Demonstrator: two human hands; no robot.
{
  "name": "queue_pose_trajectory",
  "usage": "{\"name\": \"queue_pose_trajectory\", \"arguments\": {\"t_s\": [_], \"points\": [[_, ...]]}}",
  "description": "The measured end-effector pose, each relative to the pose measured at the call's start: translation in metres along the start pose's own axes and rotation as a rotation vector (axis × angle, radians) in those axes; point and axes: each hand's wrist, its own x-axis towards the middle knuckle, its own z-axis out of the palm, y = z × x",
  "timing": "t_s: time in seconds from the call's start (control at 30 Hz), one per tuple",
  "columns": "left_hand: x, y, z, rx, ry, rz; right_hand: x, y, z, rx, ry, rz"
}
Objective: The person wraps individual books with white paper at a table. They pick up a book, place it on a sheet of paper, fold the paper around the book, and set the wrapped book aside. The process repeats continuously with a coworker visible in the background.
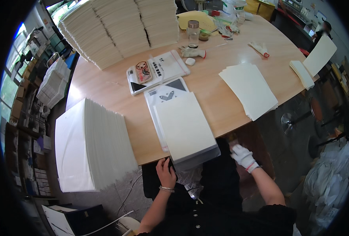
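Note:
At the table's near edge, my bare left hand (166,173), with a bracelet on its wrist, rests on something dark over my lap, fingers a little apart. Beside it a stack of cream sheets (185,126) lies on a white plastic package (152,114), and a clear sheet or bag (196,157) sticks out beneath the stack over the edge. To the right, past the table edge, my right hand (243,156) hangs in a white knitted glove, fingers loosely bent and apart, holding nothing I can see. Nearer the right side lies a fanned pile of cream sheets (250,91).
Tall stacks of white sheets stand at the near left (107,145) and far left (119,31). Behind the package are a second package (170,67), a patterned box (144,72), a glass jar (193,34) and gloves (259,50). Plastic bags (328,177) heap at the lower right.

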Motion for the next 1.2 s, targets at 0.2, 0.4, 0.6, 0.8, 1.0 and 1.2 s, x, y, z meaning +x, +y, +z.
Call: {"name": "queue_pose_trajectory", "arguments": {"t_s": [0.2,0.4,0.6,0.8,1.0,1.2], "points": [[0.034,-0.002,-0.016,-0.035,-0.219,0.468,0.072,-0.044,-0.02,0.276,0.077,-0.499],[0.041,-0.014,0.001,-0.132,-0.302,-0.063,0.084,-0.05,-0.005,0.159,0.05,-0.08],[0.031,-0.015,0.01,-0.582,-0.221,-0.68,0.076,-0.073,0.012,0.175,0.208,0.367],[0.046,0.007,-0.017,-0.865,-0.378,-0.586,0.043,-0.094,0.014,1.123,-0.018,0.424],[0.083,0.07,-0.189,-0.232,-0.312,-0.182,0.057,-0.187,-0.026,1.095,-0.032,-0.008],[0.098,0.027,-0.346,-0.424,0.26,-0.162,0.131,-0.345,-0.084,1.492,-0.209,-0.36]]}}
